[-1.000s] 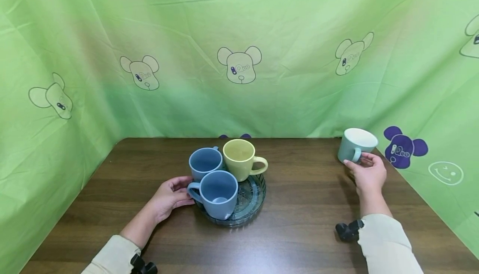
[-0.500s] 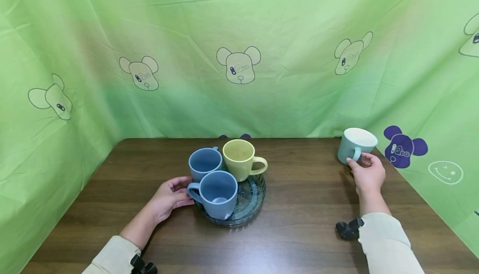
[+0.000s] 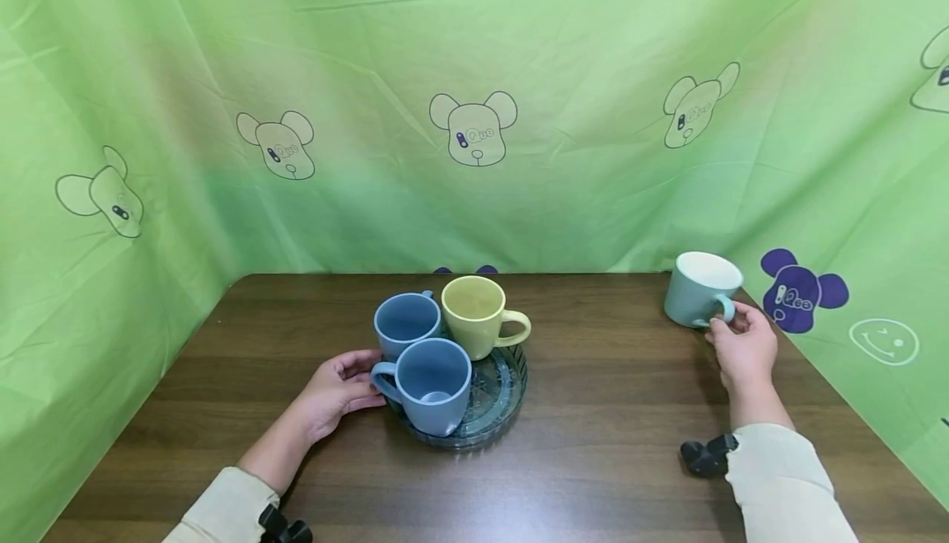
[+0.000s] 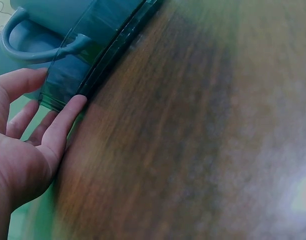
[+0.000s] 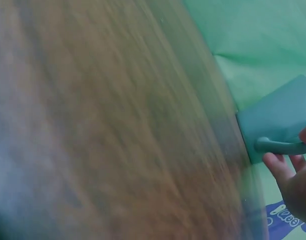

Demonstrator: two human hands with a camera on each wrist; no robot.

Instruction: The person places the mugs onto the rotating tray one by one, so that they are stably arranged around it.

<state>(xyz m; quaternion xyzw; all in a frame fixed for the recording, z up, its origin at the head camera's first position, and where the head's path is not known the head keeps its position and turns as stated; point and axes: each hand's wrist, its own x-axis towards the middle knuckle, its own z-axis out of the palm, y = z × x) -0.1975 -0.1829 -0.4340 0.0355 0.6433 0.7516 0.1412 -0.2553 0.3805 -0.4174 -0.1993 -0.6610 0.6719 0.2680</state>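
Note:
A clear dark-tinted glass tray (image 3: 498, 411) stands on the wooden table with three mugs on it. Two are blue: a front blue mug (image 3: 433, 399) and a back blue mug (image 3: 404, 320). The third is a yellow mug (image 3: 470, 316) with its handle to the right. My left hand (image 3: 337, 395) touches the tray's left side with relaxed fingers; the left wrist view shows its thumb (image 4: 75, 107) against the outer wall. At the far right, a teal mug (image 3: 695, 296), white inside, stands upright near the table's edge. My right hand (image 3: 747, 353) pinches its handle (image 5: 283, 146).
The brown wooden table (image 3: 593, 411) runs back to a green printed cloth (image 3: 474, 213), which also hangs along both sides. Its right edge passes close to the teal mug. Each wrist carries a black device (image 3: 708, 454).
The teal mug has turned so its handle points more to the right, and it has shifted slightly left. My right hand has moved right with the handle. My left hand and the tray have stayed put.

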